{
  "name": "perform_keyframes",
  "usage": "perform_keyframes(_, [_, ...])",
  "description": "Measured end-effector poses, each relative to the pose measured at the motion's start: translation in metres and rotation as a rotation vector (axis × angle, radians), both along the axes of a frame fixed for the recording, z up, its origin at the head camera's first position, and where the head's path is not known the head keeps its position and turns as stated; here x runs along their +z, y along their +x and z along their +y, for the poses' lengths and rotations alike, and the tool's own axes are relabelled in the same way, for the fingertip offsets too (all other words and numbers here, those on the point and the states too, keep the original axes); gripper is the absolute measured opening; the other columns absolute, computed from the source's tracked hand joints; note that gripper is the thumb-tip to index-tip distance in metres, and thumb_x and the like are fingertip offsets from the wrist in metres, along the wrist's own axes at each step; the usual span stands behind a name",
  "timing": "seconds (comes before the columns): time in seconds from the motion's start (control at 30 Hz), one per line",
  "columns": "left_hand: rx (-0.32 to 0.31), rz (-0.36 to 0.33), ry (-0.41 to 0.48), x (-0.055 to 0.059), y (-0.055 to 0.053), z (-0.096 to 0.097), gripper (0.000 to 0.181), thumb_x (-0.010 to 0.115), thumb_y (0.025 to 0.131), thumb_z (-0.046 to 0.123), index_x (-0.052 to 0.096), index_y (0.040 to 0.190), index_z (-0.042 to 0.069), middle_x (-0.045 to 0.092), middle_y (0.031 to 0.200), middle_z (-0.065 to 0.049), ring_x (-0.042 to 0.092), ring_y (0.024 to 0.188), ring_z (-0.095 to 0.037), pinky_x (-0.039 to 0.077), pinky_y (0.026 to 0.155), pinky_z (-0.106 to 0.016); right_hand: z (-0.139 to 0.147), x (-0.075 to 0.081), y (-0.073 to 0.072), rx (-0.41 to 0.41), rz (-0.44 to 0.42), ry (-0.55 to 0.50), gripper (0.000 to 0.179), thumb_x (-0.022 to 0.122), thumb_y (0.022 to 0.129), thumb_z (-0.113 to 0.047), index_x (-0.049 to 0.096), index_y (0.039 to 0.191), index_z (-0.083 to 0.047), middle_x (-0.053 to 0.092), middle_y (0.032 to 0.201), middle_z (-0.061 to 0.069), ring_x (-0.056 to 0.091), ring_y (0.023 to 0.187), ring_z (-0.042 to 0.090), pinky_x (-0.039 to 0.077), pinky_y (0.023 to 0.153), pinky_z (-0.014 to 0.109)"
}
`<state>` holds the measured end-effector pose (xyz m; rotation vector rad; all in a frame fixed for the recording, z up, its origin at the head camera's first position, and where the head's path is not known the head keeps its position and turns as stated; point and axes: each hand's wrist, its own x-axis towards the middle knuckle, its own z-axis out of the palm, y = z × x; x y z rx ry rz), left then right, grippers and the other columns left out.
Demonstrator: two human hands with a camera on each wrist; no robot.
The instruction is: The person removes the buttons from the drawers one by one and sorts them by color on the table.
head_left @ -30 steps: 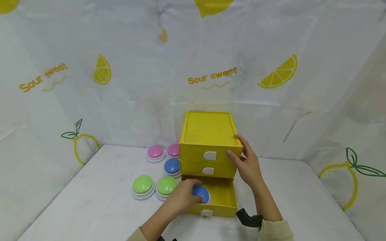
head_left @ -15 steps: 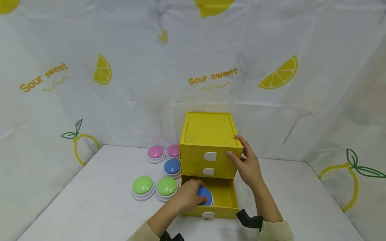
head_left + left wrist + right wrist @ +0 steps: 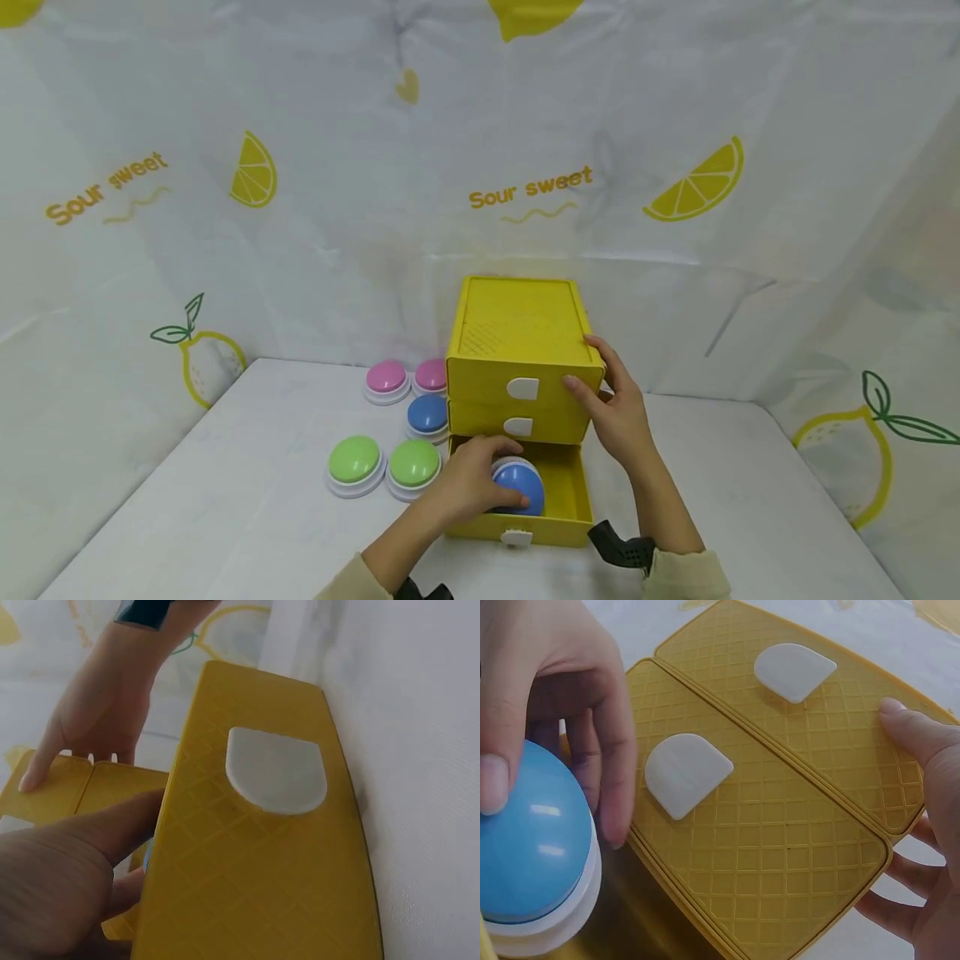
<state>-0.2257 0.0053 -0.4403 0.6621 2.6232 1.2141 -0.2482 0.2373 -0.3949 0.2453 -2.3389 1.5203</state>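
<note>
A yellow three-tier drawer box [image 3: 517, 321] stands at the back of the table, its bottom drawer [image 3: 566, 492] pulled out. My left hand [image 3: 467, 483] reaches into that drawer and grips a blue domed push button [image 3: 521, 487] with a white base, thumb on the dome in the right wrist view. The button sits tilted, its white rim showing at the back. My right hand [image 3: 621, 412] holds the box's upper right corner, thumb [image 3: 904, 716] on the top drawer's front and fingers along the side. In the left wrist view the drawer front [image 3: 247, 847] hides most of the button.
Left of the box are two green buttons [image 3: 355, 460], another blue button [image 3: 427, 414] and two pink buttons [image 3: 387, 377]. White tabs [image 3: 522, 388] mark the drawer fronts. A lemon-printed white curtain [image 3: 337, 275] hangs behind the white table [image 3: 225, 492].
The blue button in my left hand has shifted slightly right inside the drawer and tipped, so its white rim shows at the back. My right hand stays at the box corner.
</note>
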Motion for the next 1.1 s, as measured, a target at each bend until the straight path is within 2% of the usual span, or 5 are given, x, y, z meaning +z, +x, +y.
perform_keyframes(0.17, [-0.001,-0.015,0.018,-0.002,-0.002,-0.001,0.054,0.092,0.071,0.034,0.072,0.118,0.016,0.067,0.114,-0.003,0.059,0.102,-0.016,0.058,0.086,-0.037,0.000,0.000,0.000,0.008,-0.002,0.005,0.063,0.065,0.100,-0.028,0.035,0.155,-0.032,0.050,0.151,0.008,0.059,0.118,0.021,0.052,0.087,0.012])
perform_keyframes(0.33, [0.017,0.003,0.028,-0.004,-0.004,0.002,0.045,0.093,0.070,0.036,0.077,0.110,0.023,0.074,0.113,0.002,0.063,0.097,-0.011,0.058,0.085,-0.034,0.004,0.000,0.004,-0.012,0.010,0.013,0.063,0.064,0.100,-0.025,0.035,0.156,-0.029,0.048,0.153,0.009,0.056,0.115,0.004,0.050,0.088,0.009])
perform_keyframes(0.57, [0.059,0.011,0.124,0.004,0.004,-0.003,0.045,0.093,0.071,0.031,0.076,0.113,0.025,0.074,0.117,0.000,0.066,0.101,-0.017,0.059,0.090,-0.044,0.007,0.000,0.005,-0.026,0.009,0.021,0.063,0.064,0.101,-0.026,0.034,0.156,-0.029,0.045,0.156,0.009,0.053,0.114,0.000,0.048,0.088,0.006])
perform_keyframes(0.77, [0.103,-0.013,0.250,0.017,0.007,-0.034,0.049,0.092,0.073,0.031,0.075,0.117,0.021,0.074,0.116,-0.006,0.067,0.096,-0.020,0.061,0.086,-0.043,0.002,0.002,0.002,-0.005,-0.007,0.011,0.064,0.065,0.100,-0.028,0.034,0.156,-0.028,0.043,0.158,0.007,0.052,0.120,0.009,0.048,0.088,0.007])
perform_keyframes(1.1, [0.299,-0.010,0.308,0.039,-0.005,-0.087,0.051,0.091,0.074,0.028,0.073,0.121,0.019,0.072,0.122,-0.009,0.071,0.096,-0.020,0.063,0.085,-0.044,0.000,0.002,-0.001,0.005,0.000,0.025,0.062,0.064,0.100,-0.028,0.035,0.156,-0.029,0.044,0.157,0.007,0.053,0.116,0.003,0.048,0.087,0.008])
